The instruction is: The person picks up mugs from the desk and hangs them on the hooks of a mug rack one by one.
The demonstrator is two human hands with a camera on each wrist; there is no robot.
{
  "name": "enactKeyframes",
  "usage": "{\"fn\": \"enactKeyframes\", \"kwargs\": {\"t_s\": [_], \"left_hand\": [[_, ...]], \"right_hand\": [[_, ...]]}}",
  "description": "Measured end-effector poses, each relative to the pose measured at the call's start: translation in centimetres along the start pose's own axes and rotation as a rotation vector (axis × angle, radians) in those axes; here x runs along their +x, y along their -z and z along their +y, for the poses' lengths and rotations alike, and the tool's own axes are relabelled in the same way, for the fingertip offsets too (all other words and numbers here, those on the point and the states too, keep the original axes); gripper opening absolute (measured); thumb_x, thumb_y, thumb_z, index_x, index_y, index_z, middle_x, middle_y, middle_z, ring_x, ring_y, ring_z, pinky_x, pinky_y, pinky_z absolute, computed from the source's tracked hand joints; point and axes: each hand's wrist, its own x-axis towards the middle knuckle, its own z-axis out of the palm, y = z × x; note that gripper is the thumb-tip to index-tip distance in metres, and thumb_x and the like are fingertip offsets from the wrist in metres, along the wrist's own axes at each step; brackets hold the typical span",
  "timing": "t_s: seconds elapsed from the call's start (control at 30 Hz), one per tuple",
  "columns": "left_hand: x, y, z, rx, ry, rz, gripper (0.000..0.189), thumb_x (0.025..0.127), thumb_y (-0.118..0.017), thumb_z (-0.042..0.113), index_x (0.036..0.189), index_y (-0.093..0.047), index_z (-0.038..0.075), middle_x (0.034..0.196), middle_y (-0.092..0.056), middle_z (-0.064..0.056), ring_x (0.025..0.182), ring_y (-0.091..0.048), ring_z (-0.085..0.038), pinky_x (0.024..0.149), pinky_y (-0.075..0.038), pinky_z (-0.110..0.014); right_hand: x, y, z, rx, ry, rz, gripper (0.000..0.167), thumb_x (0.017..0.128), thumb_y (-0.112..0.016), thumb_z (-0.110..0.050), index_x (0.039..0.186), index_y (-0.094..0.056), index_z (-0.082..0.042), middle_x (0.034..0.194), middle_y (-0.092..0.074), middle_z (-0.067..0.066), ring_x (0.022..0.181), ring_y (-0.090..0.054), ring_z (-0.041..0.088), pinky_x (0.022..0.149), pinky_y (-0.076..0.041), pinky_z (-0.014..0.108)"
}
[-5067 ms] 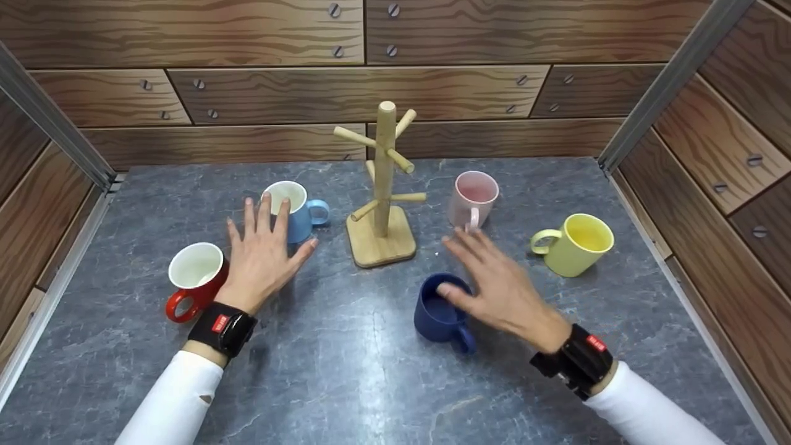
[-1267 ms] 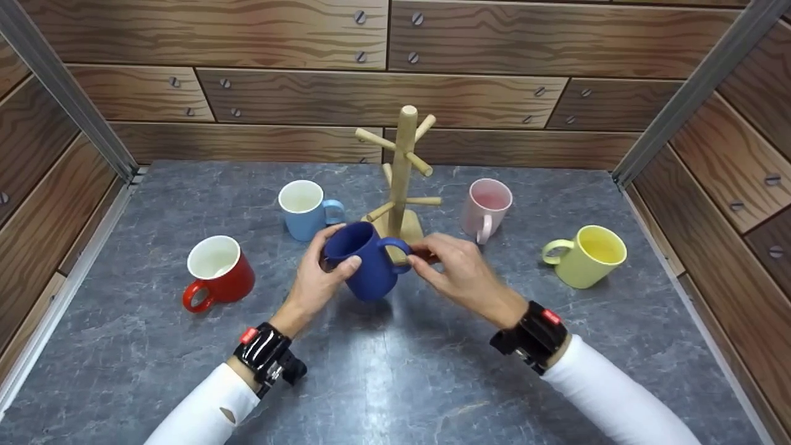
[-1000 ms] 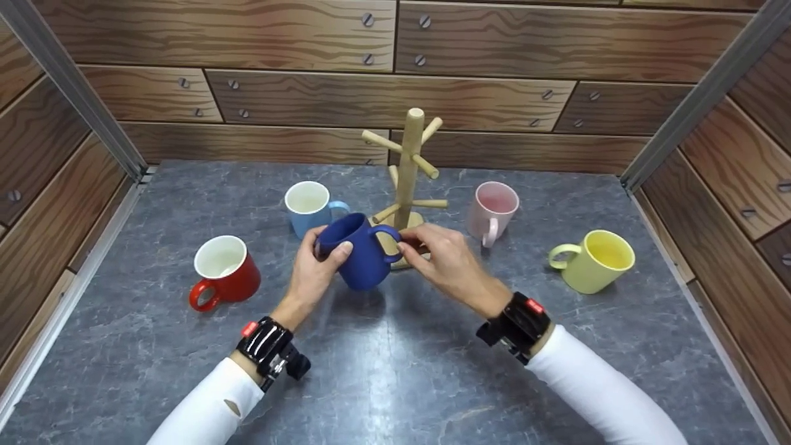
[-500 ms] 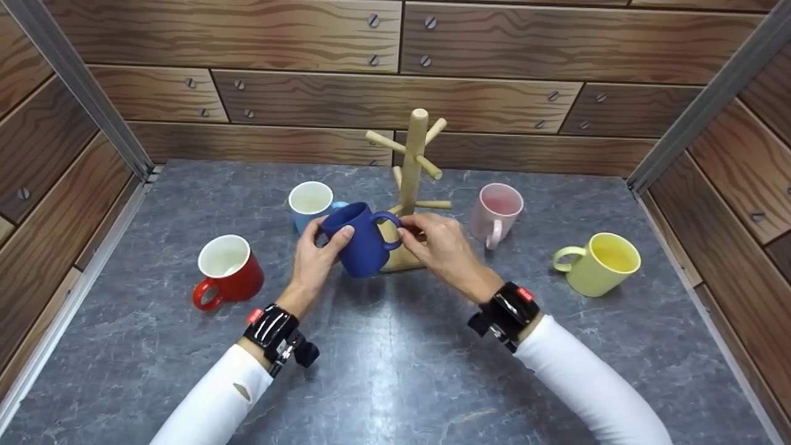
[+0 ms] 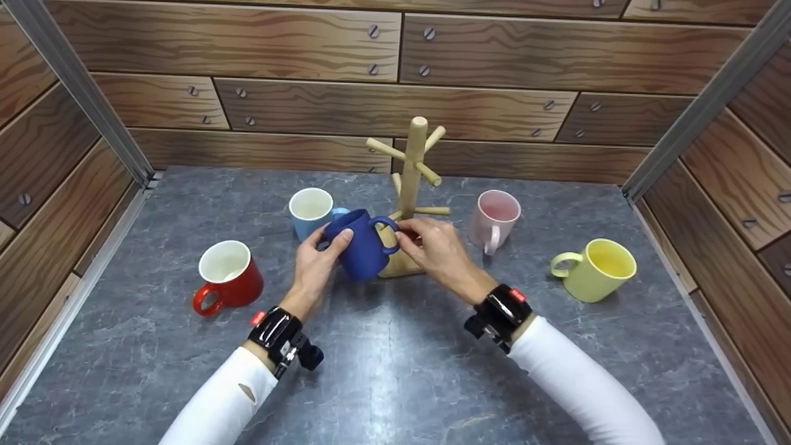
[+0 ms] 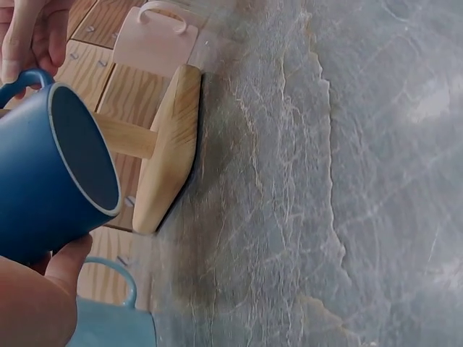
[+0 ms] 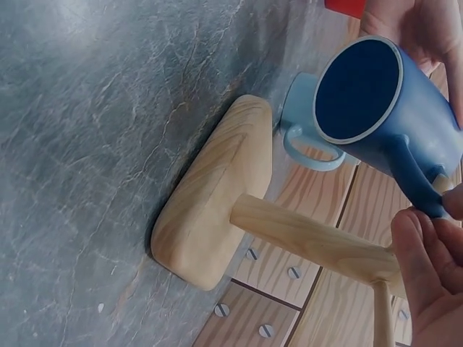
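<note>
A dark blue mug is held above the table, tilted, in front of the wooden mug tree. My left hand grips its body near the rim, thumb on the near side. With thumb and fingertips my right hand pinches the mug's handle, which points right. The handle is beside a lower peg of the tree; in the right wrist view a peg tip shows at the handle loop. Whether it passes through the loop I cannot tell. The mug's underside faces the right wrist camera.
A light blue mug stands close behind the left hand, partly covered by the blue mug. Farther left is a red mug. A pink mug and a yellow mug stand on the right. Wood-patterned walls enclose the table.
Both hands were spread over the table, then took hold of the blue mug, lifted it and brought it to the mug tree. In the last half second the mug has barely moved.
</note>
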Motion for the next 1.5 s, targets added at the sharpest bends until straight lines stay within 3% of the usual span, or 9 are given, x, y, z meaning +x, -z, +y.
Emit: {"fn": "enactKeyframes", "kwargs": {"t_s": [0.1,0.17,0.2,0.37,0.53,0.77,1.03,1.27,1.5], "left_hand": [[1.1,0.1,-1.0,0.021,0.023,-0.001,0.079,0.091,-0.103,0.042,0.157,-0.07,0.012,0.147,-0.076,-0.013,0.127,-0.077,-0.023,0.105,-0.07,-0.033],[0.8,-0.2,-0.9,0.036,0.021,0.011,0.082,0.095,-0.1,0.038,0.163,-0.063,0.01,0.156,-0.072,-0.017,0.134,-0.074,-0.026,0.11,-0.068,-0.036],[1.8,-0.1,-2.1,0.044,0.037,0.023,0.081,0.097,-0.098,0.036,0.165,-0.061,0.012,0.159,-0.071,-0.016,0.137,-0.073,-0.025,0.111,-0.067,-0.035],[1.0,-1.0,-2.0,0.02,0.056,-0.009,0.072,0.106,-0.088,0.028,0.165,-0.056,0.002,0.162,-0.07,-0.023,0.146,-0.072,-0.033,0.123,-0.064,-0.043],[1.5,-1.7,-2.6,0.107,0.074,-0.024,0.074,0.111,-0.08,0.033,0.168,-0.052,-0.004,0.165,-0.066,-0.026,0.152,-0.068,-0.037,0.127,-0.061,-0.046],[1.8,-2.2,-2.9,0.258,0.023,-0.002,0.082,0.11,-0.077,0.043,0.169,-0.052,-0.008,0.166,-0.064,-0.029,0.152,-0.067,-0.042,0.13,-0.057,-0.056],[1.3,-2.7,-3.0,0.247,-0.003,-0.011,0.081,0.116,-0.065,0.037,0.18,-0.038,-0.004,0.183,-0.048,-0.029,0.173,-0.048,-0.041,0.147,-0.037,-0.05],[0.8,-2.3,-3.1,0.231,-0.011,-0.064,0.09,0.116,-0.068,0.037,0.187,-0.023,0.006,0.192,-0.032,-0.025,0.178,-0.04,-0.042,0.148,-0.036,-0.05],[0.1,-1.8,-2.7,0.285,-0.116,-0.073,0.089,0.114,-0.071,0.037,0.187,-0.026,0.011,0.196,-0.027,-0.014,0.181,-0.033,-0.04,0.147,-0.037,-0.049]], "right_hand": [[0.1,0.1,0.2,-0.018,-0.013,0.007,0.016,0.108,-0.079,-0.001,0.116,-0.083,0.012,0.108,-0.086,0.028,0.095,-0.087,0.043,0.085,-0.075,0.053],[0.1,0.1,0.3,-0.028,-0.03,0.006,0.015,0.108,-0.079,-0.001,0.116,-0.083,0.011,0.108,-0.086,0.027,0.096,-0.087,0.042,0.085,-0.075,0.053],[0.0,0.1,0.4,-0.033,-0.039,0.006,0.015,0.108,-0.079,-0.001,0.117,-0.083,0.011,0.108,-0.086,0.027,0.096,-0.087,0.042,0.085,-0.075,0.053],[-0.1,-0.1,0.7,-0.067,-0.076,0.023,0.016,0.109,-0.079,-0.004,0.117,-0.084,0.01,0.111,-0.086,0.027,0.098,-0.087,0.041,0.087,-0.075,0.052],[0.1,0.0,0.8,-0.115,-0.089,0.072,0.015,0.108,-0.081,-0.006,0.114,-0.084,0.008,0.113,-0.087,0.027,0.099,-0.087,0.042,0.087,-0.074,0.053],[-0.1,-0.2,0.9,-0.183,-0.083,0.108,0.015,0.108,-0.082,-0.008,0.112,-0.085,0.006,0.112,-0.088,0.025,0.099,-0.088,0.041,0.086,-0.074,0.054],[-0.3,-0.1,1.0,-0.2,-0.098,0.111,0.017,0.11,-0.082,-0.011,0.115,-0.087,0.004,0.111,-0.089,0.023,0.097,-0.089,0.04,0.082,-0.074,0.054],[-0.7,0.2,1.0,-0.217,-0.062,0.127,0.016,0.111,-0.078,-0.01,0.111,-0.086,0.003,0.105,-0.088,0.02,0.092,-0.087,0.037,0.08,-0.072,0.054],[-1.6,1.5,0.9,-0.184,-0.017,0.165,0.013,0.11,-0.077,-0.004,0.113,-0.085,0.006,0.105,-0.088,0.021,0.091,-0.087,0.034,0.082,-0.075,0.048]]}}
